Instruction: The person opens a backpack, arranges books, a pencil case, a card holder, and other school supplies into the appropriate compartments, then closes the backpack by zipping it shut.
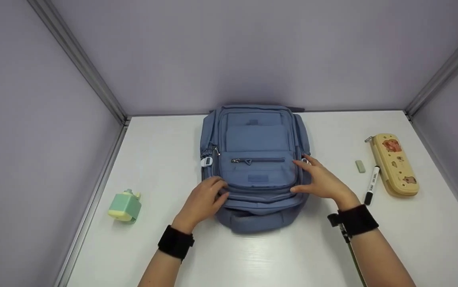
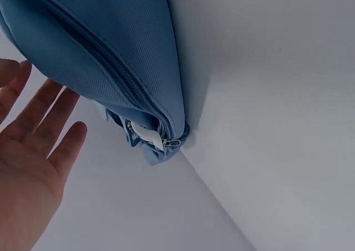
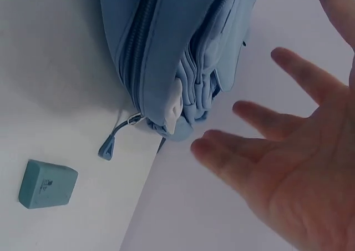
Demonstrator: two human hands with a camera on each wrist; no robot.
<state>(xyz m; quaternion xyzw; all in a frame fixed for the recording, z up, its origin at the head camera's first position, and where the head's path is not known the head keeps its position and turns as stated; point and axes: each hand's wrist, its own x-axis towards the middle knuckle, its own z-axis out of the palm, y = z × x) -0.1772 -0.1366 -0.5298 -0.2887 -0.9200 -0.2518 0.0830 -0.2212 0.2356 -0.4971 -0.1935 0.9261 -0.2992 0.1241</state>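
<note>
A blue backpack (image 1: 257, 139) lies on the white table with its front facing up and its top handle end toward the wall or the person hidden from clear reading. My left hand (image 1: 202, 201) is at its lower left edge; in the left wrist view the fingers (image 2: 55, 109) are loosely extended beside the blue fabric. On the other side my right hand (image 1: 321, 180) spreads its thumb and fingers over the bag's lower right edge. The right wrist view has these fingers (image 3: 310, 79) apart, holding nothing. A zipper pull (image 3: 107, 147) hangs from the bag's side there.
Right of the bag lie a grey-green eraser (image 1: 360, 166), a black-and-white marker (image 1: 372, 185) and a yellow pencil case (image 1: 395, 165) with printed pictures. A green and yellow pencil sharpener (image 1: 125, 205) stands at the left. Pale walls (image 1: 253, 52) border the table.
</note>
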